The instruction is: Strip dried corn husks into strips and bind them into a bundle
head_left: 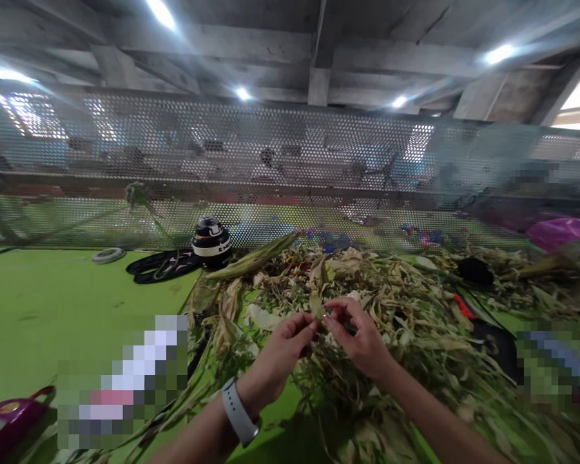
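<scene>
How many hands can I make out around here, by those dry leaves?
2: the left hand, with a watch on its wrist, and the right hand beside it, both at a small leaf. Any hands behind the mesh screen are too blurred to count.

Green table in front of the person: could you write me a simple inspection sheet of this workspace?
Surface: green table, dry leaves heaped over its centre and right.
Job's things: the dry leaves and one small leaf piece.
Clutter: black-and-white container, pale ring.
Hands: left hand pinches the leaf piece; right hand is close against it, grip unclear.
Cables: nothing clearly seen.
Surroundings: perforated screen across the table, ceiling lights above.
</scene>
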{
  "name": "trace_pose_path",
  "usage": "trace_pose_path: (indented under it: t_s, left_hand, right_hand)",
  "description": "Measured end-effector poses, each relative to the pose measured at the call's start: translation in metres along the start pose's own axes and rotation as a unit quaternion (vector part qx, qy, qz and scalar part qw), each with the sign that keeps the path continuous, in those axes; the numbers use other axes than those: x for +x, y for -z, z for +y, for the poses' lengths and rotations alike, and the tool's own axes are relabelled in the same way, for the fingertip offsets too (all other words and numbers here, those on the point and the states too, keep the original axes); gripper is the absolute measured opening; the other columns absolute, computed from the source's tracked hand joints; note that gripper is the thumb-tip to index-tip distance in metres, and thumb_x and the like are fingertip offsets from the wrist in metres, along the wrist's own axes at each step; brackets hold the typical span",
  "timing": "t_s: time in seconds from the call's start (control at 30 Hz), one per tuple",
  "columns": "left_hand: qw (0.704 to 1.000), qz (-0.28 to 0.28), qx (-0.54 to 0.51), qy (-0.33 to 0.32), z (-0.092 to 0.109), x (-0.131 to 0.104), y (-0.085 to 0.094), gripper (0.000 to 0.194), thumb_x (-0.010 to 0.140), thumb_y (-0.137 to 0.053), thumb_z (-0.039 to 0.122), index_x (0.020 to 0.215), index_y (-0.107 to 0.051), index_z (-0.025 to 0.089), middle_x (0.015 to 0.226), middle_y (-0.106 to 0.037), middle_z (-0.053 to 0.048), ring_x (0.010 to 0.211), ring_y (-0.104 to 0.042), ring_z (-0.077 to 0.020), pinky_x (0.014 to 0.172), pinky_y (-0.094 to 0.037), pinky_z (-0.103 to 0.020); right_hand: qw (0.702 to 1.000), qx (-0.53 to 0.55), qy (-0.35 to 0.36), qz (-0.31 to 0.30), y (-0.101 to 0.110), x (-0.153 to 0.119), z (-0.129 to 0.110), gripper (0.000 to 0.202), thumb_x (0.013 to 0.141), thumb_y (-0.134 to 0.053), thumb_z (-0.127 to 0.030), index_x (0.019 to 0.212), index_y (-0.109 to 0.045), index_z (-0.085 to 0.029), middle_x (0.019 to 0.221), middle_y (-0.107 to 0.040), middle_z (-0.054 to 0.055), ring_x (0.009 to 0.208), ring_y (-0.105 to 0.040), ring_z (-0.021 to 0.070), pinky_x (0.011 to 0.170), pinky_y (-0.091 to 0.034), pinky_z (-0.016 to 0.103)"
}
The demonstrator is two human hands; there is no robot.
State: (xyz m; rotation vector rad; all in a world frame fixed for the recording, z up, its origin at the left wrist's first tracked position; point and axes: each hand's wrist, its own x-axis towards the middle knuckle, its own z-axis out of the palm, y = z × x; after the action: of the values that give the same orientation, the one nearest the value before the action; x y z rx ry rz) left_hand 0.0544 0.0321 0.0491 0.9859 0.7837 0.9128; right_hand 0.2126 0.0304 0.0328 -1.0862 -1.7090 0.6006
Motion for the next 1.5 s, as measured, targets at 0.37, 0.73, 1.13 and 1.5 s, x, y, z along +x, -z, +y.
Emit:
trace_pose_path:
  t_s: [0.37, 0.73, 1.13, 1.5]
  left_hand:
    - [0.999, 0.004, -0.021, 0.029, 0.004, 0.003, 0.005, 0.029, 0.055, -0.075, 0.036, 0.068, -0.062, 0.014, 0.064, -0.053, 0.002, 0.059, -0.041, -0.0076, 0.053, -0.028, -0.02]
    - [0.999, 0.008, -0.014, 0.028, 0.004, -0.001, 0.003, 0.017, 0.063, -0.069, 0.029, 0.072, -0.061, 0.016, 0.068, -0.055, 0.002, 0.061, -0.044, -0.0084, 0.056, -0.03, -0.02]
    - [0.993, -0.017, 0.092, -0.072, -0.005, 0.003, 0.0, 0.028, 0.074, -0.059, 0.043, 0.074, -0.057, 0.015, 0.065, -0.046, 0.002, 0.058, -0.037, -0.0091, 0.056, -0.031, -0.021]
    - [0.967, -0.016, 0.2, -0.16, -0.005, 0.003, 0.002, 0.028, 0.08, -0.051, 0.043, 0.07, -0.055, 0.017, 0.06, -0.047, 0.002, 0.055, -0.038, -0.0107, 0.052, -0.032, -0.021]
  right_hand:
    - [0.985, -0.057, 0.162, -0.033, 0.016, 0.011, -0.001, 0.004, 0.078, -0.063, -0.023, 0.081, -0.064, -0.021, 0.077, -0.058, 0.003, 0.076, -0.055, 0.0159, 0.069, -0.045, 0.028]
    - [0.982, -0.095, 0.163, -0.01, 0.01, 0.005, -0.001, 0.002, 0.082, -0.057, -0.019, 0.081, -0.058, -0.019, 0.073, -0.057, 0.002, 0.069, -0.054, 0.0135, 0.063, -0.044, 0.025]
    - [0.999, -0.038, 0.013, 0.028, -0.005, -0.005, -0.002, 0.022, 0.084, -0.05, -0.026, 0.104, -0.042, -0.019, 0.068, -0.053, -0.002, 0.057, -0.053, 0.0106, 0.055, -0.045, 0.022]
    - [1.0, 0.022, -0.015, 0.01, -0.009, -0.007, 0.004, 0.019, 0.085, -0.049, -0.027, 0.102, -0.043, -0.02, 0.068, -0.051, -0.002, 0.059, -0.052, 0.0118, 0.055, -0.044, 0.023]
